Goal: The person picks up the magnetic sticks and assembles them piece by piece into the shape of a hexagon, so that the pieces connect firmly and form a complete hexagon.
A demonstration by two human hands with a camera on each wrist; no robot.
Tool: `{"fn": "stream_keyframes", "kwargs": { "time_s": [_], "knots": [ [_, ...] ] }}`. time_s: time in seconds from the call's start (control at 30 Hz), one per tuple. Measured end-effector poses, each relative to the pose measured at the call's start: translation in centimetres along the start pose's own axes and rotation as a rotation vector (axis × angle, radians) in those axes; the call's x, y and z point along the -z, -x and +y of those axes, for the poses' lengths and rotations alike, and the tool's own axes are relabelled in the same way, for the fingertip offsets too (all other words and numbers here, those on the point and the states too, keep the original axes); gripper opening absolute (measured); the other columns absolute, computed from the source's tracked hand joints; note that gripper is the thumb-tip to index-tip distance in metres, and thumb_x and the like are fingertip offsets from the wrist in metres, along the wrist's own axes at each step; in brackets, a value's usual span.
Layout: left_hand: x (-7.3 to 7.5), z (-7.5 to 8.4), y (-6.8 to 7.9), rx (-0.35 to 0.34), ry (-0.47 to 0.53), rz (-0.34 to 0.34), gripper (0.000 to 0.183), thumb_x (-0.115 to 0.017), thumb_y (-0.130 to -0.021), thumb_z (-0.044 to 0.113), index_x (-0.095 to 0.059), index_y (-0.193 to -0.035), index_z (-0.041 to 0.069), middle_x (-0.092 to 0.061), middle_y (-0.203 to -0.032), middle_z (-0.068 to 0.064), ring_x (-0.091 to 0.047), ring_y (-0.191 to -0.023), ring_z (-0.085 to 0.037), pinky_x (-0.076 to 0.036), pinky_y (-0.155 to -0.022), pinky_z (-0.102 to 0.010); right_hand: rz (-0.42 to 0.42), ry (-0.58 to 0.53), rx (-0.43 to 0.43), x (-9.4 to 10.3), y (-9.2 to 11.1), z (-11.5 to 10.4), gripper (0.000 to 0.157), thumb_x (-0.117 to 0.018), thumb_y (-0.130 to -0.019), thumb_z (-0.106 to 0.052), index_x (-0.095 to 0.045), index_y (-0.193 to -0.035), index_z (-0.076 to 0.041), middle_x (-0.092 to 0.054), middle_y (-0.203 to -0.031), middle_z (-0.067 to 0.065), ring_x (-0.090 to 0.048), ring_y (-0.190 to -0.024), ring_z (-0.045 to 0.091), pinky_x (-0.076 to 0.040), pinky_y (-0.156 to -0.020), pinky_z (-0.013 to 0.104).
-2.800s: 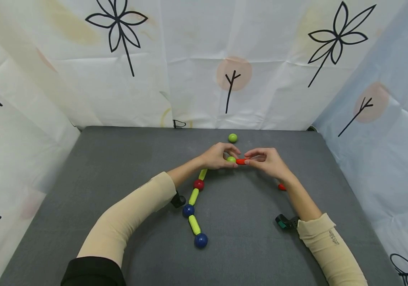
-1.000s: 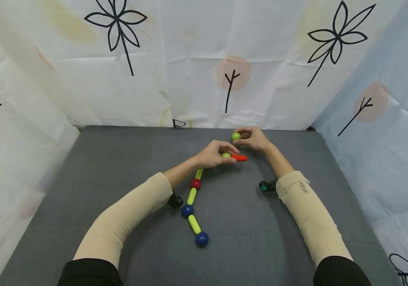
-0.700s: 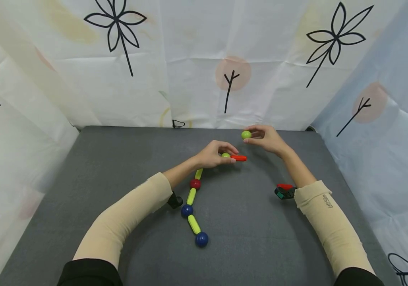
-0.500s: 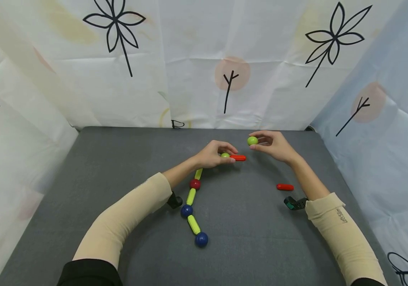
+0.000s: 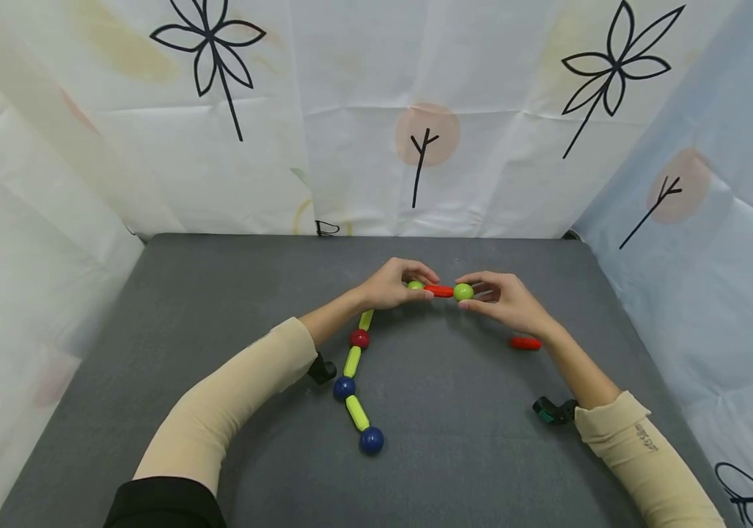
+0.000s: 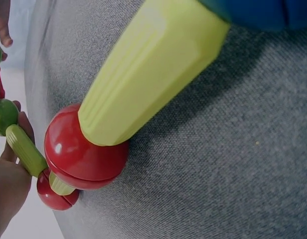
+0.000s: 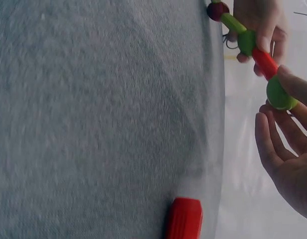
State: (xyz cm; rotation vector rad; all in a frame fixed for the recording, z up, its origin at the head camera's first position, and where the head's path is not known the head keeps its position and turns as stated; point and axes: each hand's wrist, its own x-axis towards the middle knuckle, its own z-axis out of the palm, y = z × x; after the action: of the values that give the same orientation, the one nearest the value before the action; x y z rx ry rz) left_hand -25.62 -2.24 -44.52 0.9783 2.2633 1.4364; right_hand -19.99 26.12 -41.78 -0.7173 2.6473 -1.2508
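My left hand [image 5: 392,284] holds a green ball [image 7: 245,42] at the upper end of a ball-and-rod chain. A red rod [image 5: 440,291] points rightward from that ball. Thumb and fingers of my right hand [image 5: 508,297] pinch a second green ball [image 5: 463,292] right at the red rod's free end. Below the left hand, the chain runs toward me through yellow rods [image 5: 353,361], red balls [image 5: 359,339] and blue balls [image 5: 344,387], ending in a blue ball [image 5: 371,441]. Part of the chain is hidden behind the left hand in the head view.
A loose red rod [image 5: 525,343] lies on the grey table [image 5: 442,455] beside my right forearm. Printed white cloth [image 5: 363,161] hangs behind the table and along both sides. Each wrist carries a small dark camera, such as the right one [image 5: 553,411].
My right hand has left the red rod, picked up the green ball near the back edge and brought it to the rod's free end. The left hand stays nearly in place.
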Motion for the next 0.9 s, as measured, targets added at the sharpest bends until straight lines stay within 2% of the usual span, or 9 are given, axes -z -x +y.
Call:
{"fn": "stream_keyframes", "kwargs": {
  "time_s": [0.13,0.33,0.53,0.6,0.73,0.9],
  "knots": [
    [0.0,0.0,-0.1,-0.002,-0.013,-0.007,0.034,-0.080,-0.099,0.011,-0.074,-0.130,-0.002,-0.080,-0.124,-0.016,-0.076,-0.118,-0.027,-0.055,-0.113,-0.041,0.016,-0.003,-0.005,-0.4,-0.1,-0.1,0.040,-0.082,-0.098,-0.011,-0.072,-0.137,-0.005,-0.076,-0.130,0.017,-0.074,-0.115,0.037,-0.064,-0.093,0.033],
    [-0.1,0.2,0.0,0.001,-0.034,-0.006,0.033,-0.080,-0.099,0.011,-0.074,-0.129,-0.002,-0.080,-0.124,-0.016,-0.077,-0.117,-0.026,-0.055,-0.113,-0.040,0.027,-0.014,-0.031,-0.6,0.1,-0.2,0.042,-0.082,-0.098,-0.012,-0.072,-0.137,-0.005,-0.075,-0.133,0.019,-0.075,-0.116,0.037,-0.059,-0.087,0.017],
    [-0.3,1.1,-0.3,-0.007,-0.066,0.013,0.032,-0.081,-0.099,0.013,-0.074,-0.127,0.000,-0.081,-0.120,-0.013,-0.077,-0.109,-0.023,-0.058,-0.105,-0.036,0.048,-0.087,-0.061,-0.7,0.2,-0.6,0.044,-0.083,-0.096,-0.011,-0.070,-0.138,-0.002,-0.073,-0.134,0.022,-0.075,-0.115,0.040,-0.061,-0.084,0.018],
    [-0.4,1.3,-0.5,-0.025,-0.067,0.018,0.031,-0.081,-0.099,0.012,-0.075,-0.126,0.001,-0.081,-0.120,-0.012,-0.077,-0.107,-0.021,-0.059,-0.103,-0.034,0.051,-0.116,-0.064,-0.7,0.3,-0.7,0.046,-0.083,-0.097,-0.010,-0.069,-0.139,0.001,-0.073,-0.134,0.023,-0.076,-0.114,0.035,-0.061,-0.085,0.018],
    [-0.6,1.7,-0.7,-0.052,-0.055,0.024,0.028,-0.081,-0.098,0.011,-0.075,-0.124,0.003,-0.081,-0.120,-0.011,-0.077,-0.104,-0.019,-0.060,-0.101,-0.032,0.047,-0.163,-0.068,-0.5,0.5,-0.7,0.047,-0.080,-0.099,-0.009,-0.066,-0.142,0.005,-0.072,-0.136,0.026,-0.077,-0.111,0.018,-0.062,-0.088,0.018],
    [-1.0,1.6,-0.8,-0.057,-0.044,0.025,0.030,-0.084,-0.096,0.010,-0.075,-0.124,0.003,-0.081,-0.120,-0.011,-0.077,-0.103,-0.018,-0.060,-0.101,-0.028,0.034,-0.176,-0.061,-0.5,0.8,-0.6,0.042,-0.074,-0.103,-0.009,-0.067,-0.143,0.001,-0.071,-0.141,0.026,-0.075,-0.112,0.006,-0.060,-0.091,0.015]
  ]
}}
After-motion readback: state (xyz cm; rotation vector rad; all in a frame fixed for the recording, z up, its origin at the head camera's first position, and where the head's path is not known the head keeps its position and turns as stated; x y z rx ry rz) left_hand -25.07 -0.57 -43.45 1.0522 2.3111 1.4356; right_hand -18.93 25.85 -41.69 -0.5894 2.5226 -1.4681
